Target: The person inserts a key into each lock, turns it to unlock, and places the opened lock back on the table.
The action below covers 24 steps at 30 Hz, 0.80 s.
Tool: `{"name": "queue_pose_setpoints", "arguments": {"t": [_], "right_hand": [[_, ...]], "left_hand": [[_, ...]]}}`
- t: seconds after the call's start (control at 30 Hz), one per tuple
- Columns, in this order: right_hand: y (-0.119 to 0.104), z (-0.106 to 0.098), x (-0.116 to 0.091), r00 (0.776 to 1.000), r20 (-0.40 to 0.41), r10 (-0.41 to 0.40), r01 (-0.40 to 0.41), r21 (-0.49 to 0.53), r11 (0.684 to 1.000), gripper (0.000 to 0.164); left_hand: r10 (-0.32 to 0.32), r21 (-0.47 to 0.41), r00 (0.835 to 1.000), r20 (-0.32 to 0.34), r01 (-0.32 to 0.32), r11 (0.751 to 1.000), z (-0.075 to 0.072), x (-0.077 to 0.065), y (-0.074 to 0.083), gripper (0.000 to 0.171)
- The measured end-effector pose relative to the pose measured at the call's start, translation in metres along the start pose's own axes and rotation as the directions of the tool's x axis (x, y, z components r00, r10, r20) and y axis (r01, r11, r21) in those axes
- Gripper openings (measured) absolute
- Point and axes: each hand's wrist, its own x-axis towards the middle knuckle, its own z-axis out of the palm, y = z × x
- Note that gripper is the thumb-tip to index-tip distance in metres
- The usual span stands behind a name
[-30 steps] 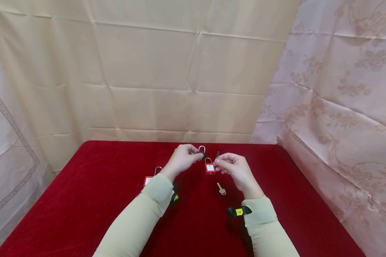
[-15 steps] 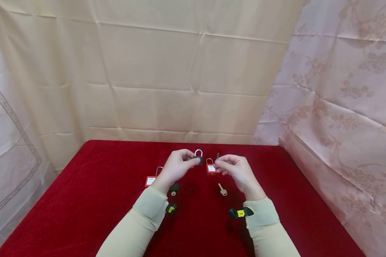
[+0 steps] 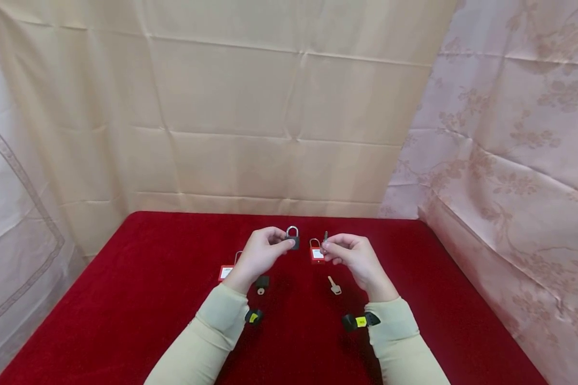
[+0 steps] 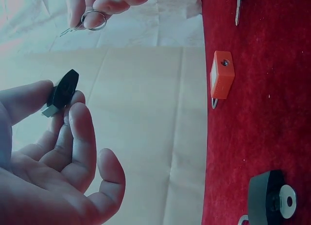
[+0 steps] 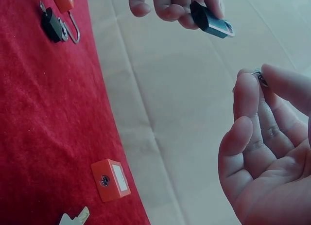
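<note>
In the head view my left hand (image 3: 264, 251) pinches a small black padlock (image 3: 295, 245) between thumb and fingers, its silver shackle pointing up. A short way to the right, my right hand (image 3: 354, 259) pinches a small key (image 3: 326, 235) that points upward. The left wrist view shows a metal ring (image 4: 105, 22) and thin keys (image 4: 69, 31) at the right hand's fingertips. Padlock and keys are apart. Beyond and below the hands, a red padlock (image 3: 317, 256) with a white label stands on the red cloth.
A loose key (image 3: 334, 286) lies on the red-covered table (image 3: 173, 321) below the right hand. Near the left wrist are another red padlock (image 3: 226, 272), partly hidden by the arm, and a black padlock (image 3: 262, 281) with a round-headed key in it. Curtains (image 3: 270, 107) hang behind the table.
My left hand has drawn back leftward and slightly nearer with the black padlock, uncovering the black padlock on the table. The right hand stays almost still with its key.
</note>
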Motion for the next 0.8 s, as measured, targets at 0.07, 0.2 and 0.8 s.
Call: {"name": "queue_pose_setpoints", "arguments": {"t": [0.07, 0.2, 0.8], "right_hand": [[0.001, 0.001, 0.000, 1.000, 0.010, 0.002, -0.002, 0.006, 1.000, 0.016], [0.003, 0.003, 0.000, 1.000, 0.023, 0.004, -0.004, 0.015, 1.000, 0.019], [0.012, 0.022, -0.001, 0.991, 0.136, 0.022, -0.012, -0.069, 0.998, 0.021]], "left_hand": [[-0.012, -0.006, 1.000, -0.012, 0.012, 1.000, -0.001, -0.001, -0.001, 0.014], [-0.020, -0.007, 0.999, -0.029, 0.020, 1.000, -0.001, 0.000, -0.004, 0.016], [-0.038, -0.073, 0.999, 0.000, 0.038, 0.997, -0.006, 0.002, -0.011, 0.016]]}}
